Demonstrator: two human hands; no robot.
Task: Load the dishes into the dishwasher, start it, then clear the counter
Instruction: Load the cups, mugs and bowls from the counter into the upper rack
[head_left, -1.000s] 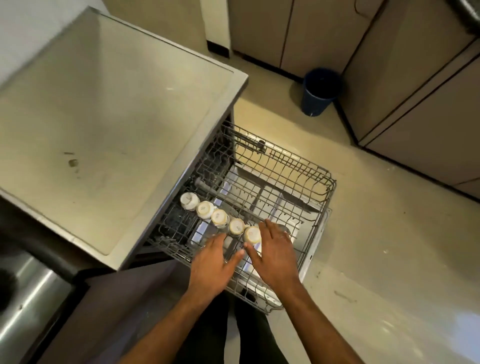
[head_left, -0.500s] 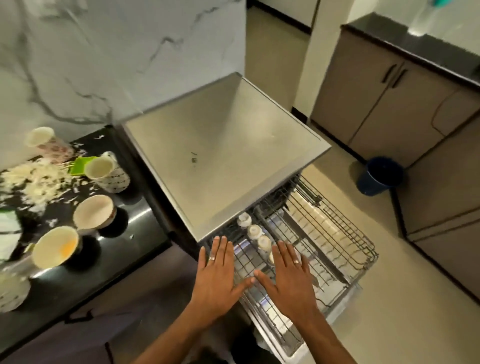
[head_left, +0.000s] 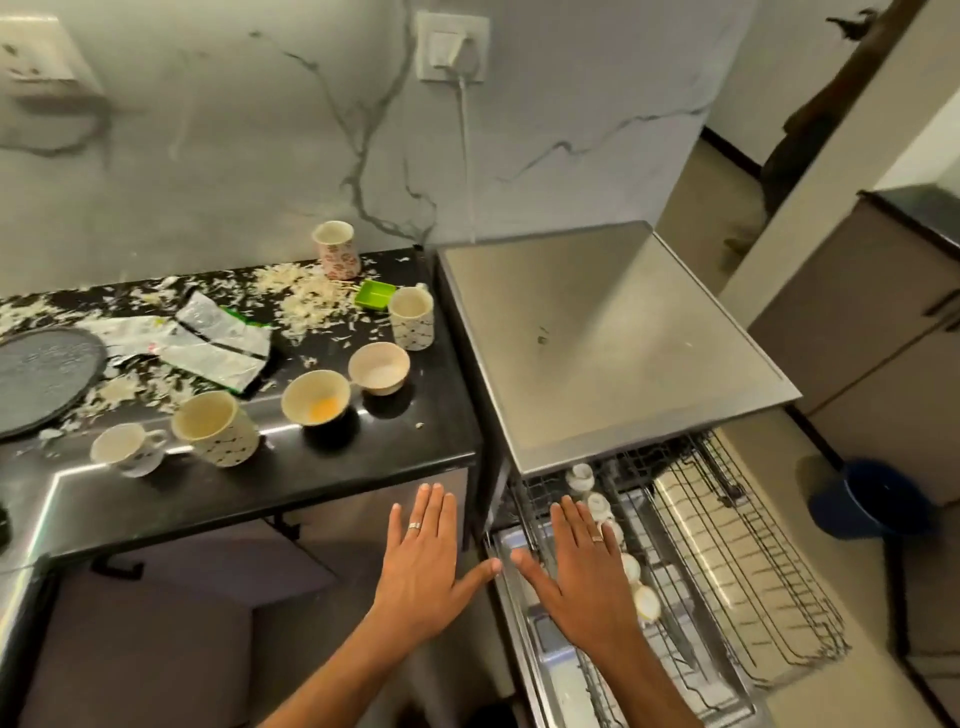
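The steel dishwasher (head_left: 597, 338) stands right of the black counter (head_left: 363, 467), its wire rack (head_left: 727, 545) pulled out. A row of small white cups (head_left: 597, 506) sits upturned along the rack's left side. My right hand (head_left: 582, 577) hovers flat over the rack's left edge, fingers straight and empty. My left hand (head_left: 423, 561) is spread flat in front of the cabinet below the counter, holding nothing. On the counter stand two bowls (head_left: 315, 397) (head_left: 378, 366), patterned mugs (head_left: 215, 428) (head_left: 411, 317), a white teacup (head_left: 127, 449) and a floral cup (head_left: 336, 249).
Food shreds (head_left: 306, 291) and an opened foil packet (head_left: 208, 343) litter the counter, beside a green dish (head_left: 375, 294) and a dark round pan (head_left: 41, 379). A blue bin (head_left: 867, 501) stands on the floor right of the rack. A plug and cord (head_left: 457, 52) hang on the wall.
The view has swung up and left from the rack to the counter. Both hands have left the cups in the rack and moved left, staying flat and empty.
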